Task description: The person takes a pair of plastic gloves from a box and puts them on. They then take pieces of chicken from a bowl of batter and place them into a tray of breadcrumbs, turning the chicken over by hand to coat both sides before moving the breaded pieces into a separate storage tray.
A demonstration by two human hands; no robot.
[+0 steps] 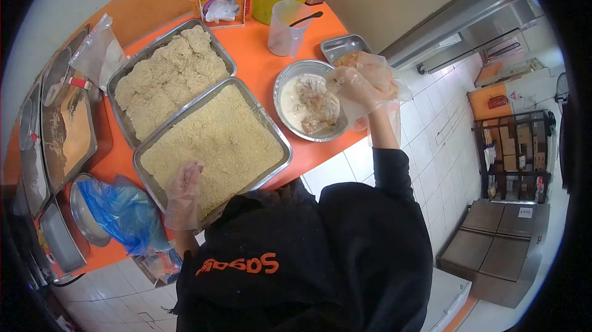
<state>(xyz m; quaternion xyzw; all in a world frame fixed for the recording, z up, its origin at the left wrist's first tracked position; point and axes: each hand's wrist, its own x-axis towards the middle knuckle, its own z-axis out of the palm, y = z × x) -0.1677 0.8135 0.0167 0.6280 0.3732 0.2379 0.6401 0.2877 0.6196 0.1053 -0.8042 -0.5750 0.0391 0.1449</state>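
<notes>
Bowl [296,79] right of crumb tray [271,125]

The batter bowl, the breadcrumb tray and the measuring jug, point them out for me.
Batter bowl [290,79]: head view, on its bare steel rim at the left.
Breadcrumb tray [279,131]: head view, on its right metal rim.
Measuring jug [282,39]: head view, on its translucent side wall.
</notes>
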